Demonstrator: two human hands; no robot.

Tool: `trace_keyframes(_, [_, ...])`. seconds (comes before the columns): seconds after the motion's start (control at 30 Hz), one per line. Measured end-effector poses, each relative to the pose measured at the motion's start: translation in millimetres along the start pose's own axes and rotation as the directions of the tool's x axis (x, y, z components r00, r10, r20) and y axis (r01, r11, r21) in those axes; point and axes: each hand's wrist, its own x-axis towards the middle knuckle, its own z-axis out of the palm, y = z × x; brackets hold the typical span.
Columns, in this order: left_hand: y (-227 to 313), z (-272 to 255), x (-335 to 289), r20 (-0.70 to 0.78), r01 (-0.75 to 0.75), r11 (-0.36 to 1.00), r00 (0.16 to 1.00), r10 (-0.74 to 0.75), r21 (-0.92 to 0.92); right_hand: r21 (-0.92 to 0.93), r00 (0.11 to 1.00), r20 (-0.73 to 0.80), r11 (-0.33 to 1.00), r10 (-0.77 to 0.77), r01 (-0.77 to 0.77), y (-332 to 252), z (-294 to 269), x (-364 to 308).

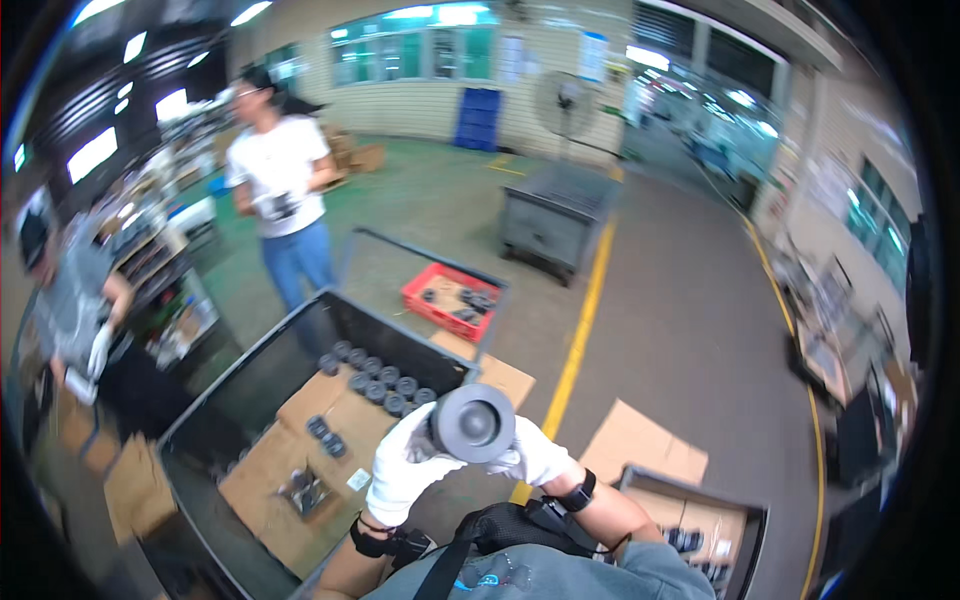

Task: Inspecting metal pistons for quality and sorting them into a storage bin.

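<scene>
Between my two white-gloved hands I hold a dark grey round part (472, 423) with a wide rim and a stepped hollow centre. My left hand (408, 462) grips its left side, and my right hand (533, 452) closes on it from the lower right; some fingers are hidden behind the part. Beyond my left hand stands a large dark bin (215, 400). On cardboard inside it are rows of similar dark round parts (375, 375), a separate group of dark parts (326, 436) and a small bag of pieces (304, 490).
A red crate (450, 300) holds more dark parts behind the bin. At lower right is another cardboard-lined bin (745, 540) with parts. A grey wheeled cart (555, 215) stands farther off by a yellow floor line (585, 350). Two people (280, 170) are at the left.
</scene>
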Motion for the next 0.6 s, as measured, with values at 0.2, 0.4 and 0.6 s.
trace_keyframes(0.2, [-30.2, 82.2, 18.1, 0.197, 0.051, 0.998, 0.979, -0.059, 0.044, -0.569, 0.843, 0.003, 0.693, -0.538, 0.444, -26.9, -28.9, -77.5])
trace_keyframes(0.4, [-42.4, 134.5, 32.7, 0.376, 0.007, 0.995, 0.926, -0.044, 0.100, 0.044, 0.895, -0.304, 0.934, -0.327, 0.355, -34.1, -50.0, -126.0])
trace_keyframes(0.6, [-55.7, 137.0, 42.7, 0.551, 0.162, 0.979, 0.809, -0.203, 0.123, 0.114, 0.839, -0.437, 0.905, -0.325, 0.410, -28.8, -39.4, -146.5])
